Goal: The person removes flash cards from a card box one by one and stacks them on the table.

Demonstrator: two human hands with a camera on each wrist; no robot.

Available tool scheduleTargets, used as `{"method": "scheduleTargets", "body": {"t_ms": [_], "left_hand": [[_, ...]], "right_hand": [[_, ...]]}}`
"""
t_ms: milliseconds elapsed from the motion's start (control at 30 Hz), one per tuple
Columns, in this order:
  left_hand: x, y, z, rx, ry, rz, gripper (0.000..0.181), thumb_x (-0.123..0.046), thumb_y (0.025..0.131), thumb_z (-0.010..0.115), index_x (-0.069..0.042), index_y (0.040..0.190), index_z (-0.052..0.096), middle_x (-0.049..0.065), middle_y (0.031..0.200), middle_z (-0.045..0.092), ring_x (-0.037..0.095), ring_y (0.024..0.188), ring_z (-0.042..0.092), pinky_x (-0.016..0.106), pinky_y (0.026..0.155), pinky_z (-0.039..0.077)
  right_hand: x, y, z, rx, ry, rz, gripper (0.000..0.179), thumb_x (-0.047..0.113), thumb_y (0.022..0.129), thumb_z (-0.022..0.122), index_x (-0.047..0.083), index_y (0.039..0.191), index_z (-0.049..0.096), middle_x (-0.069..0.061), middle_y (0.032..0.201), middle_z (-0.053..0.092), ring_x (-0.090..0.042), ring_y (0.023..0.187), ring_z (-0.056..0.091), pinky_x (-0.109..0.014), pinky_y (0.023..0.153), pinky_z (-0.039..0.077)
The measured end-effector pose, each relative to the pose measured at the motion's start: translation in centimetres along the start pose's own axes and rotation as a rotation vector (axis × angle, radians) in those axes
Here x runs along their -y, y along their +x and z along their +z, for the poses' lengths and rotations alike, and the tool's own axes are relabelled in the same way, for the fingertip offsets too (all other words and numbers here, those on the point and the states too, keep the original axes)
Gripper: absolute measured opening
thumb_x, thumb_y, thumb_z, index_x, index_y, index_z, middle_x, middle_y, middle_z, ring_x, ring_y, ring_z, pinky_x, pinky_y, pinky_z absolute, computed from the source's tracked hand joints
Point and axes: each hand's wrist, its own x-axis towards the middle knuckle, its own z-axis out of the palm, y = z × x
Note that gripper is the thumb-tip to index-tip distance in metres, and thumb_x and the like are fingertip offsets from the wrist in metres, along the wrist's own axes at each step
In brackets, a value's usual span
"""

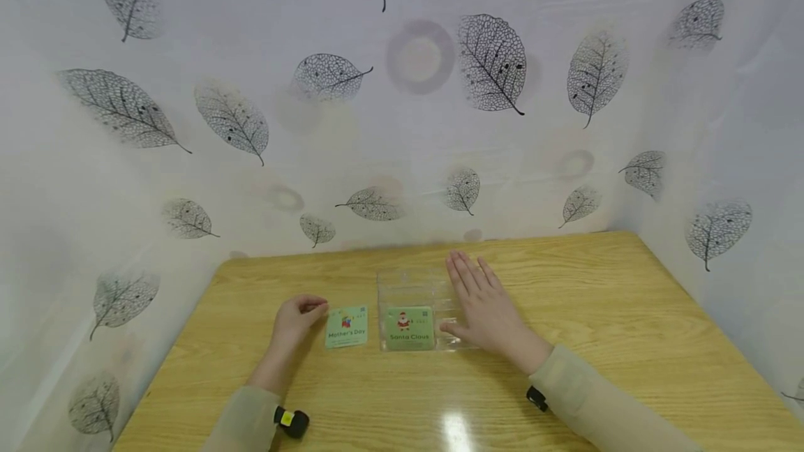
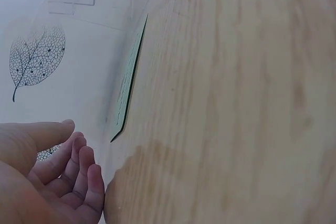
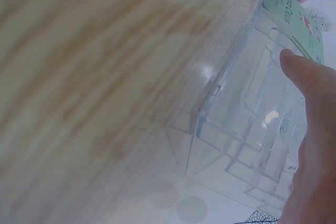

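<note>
A green card (image 1: 347,327) printed "Mother's Day" lies on the wooden table, left of a clear plastic card holder (image 1: 405,290). Just left of that card is my left hand (image 1: 298,319), its fingers loosely bent with nothing between them. The left wrist view shows the card (image 2: 129,80) edge-on, apart from the fingertips. Inside the holder's front left compartment sits a green "Santa Claus" card (image 1: 410,328). My right hand (image 1: 486,309) lies over the holder's right side, fingers extended and thumb out to the left. In the right wrist view the thumb overlaps the stepped clear holder (image 3: 236,124).
The wooden table (image 1: 377,396) reaches back to a white curtain (image 1: 402,138) printed with dark skeleton leaves, which also hangs along both sides. Each sleeve has a small dark device strapped at the wrist, such as the left one (image 1: 295,424).
</note>
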Motion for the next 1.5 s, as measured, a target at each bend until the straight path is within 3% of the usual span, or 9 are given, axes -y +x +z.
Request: {"method": "scheduleTargets", "body": {"t_ms": [267, 900, 1500], "left_hand": [[-0.2, -0.1, -0.1, 0.005, -0.039, -0.015, 0.022, -0.01, 0.103, 0.068, 0.007, 0.117, 0.073, 0.019, 0.111, 0.074, 0.021, 0.097, 0.066, 0.015, 0.072, 0.05], [-0.4, 0.0, -0.2, 0.003, -0.123, -0.03, 0.023, -0.009, 0.104, 0.067, 0.009, 0.118, 0.071, 0.015, 0.104, 0.074, 0.009, 0.085, 0.062, 0.014, 0.069, 0.053], [-1.6, -0.5, 0.4, 0.01, -0.18, -0.049, 0.023, -0.008, 0.102, 0.068, 0.007, 0.119, 0.07, 0.011, 0.102, 0.072, 0.011, 0.088, 0.062, 0.013, 0.073, 0.054]], "right_hand": [[0.1, 0.0, -0.2, 0.002, 0.003, -0.001, 0.118, 0.078, 0.092, 0.059, -0.004, 0.166, 0.018, -0.022, 0.176, 0.015, -0.039, 0.164, 0.019, -0.055, 0.135, 0.015], [0.1, 0.0, -0.2, 0.01, 0.007, -0.001, 0.118, 0.078, 0.092, 0.057, -0.004, 0.167, 0.017, -0.022, 0.176, 0.014, -0.039, 0.164, 0.018, -0.055, 0.135, 0.015], [0.0, -0.1, 0.0, -0.011, 0.015, -0.002, 0.118, 0.077, 0.092, 0.059, -0.004, 0.167, 0.018, -0.022, 0.176, 0.015, -0.039, 0.164, 0.019, -0.055, 0.135, 0.015]]}}
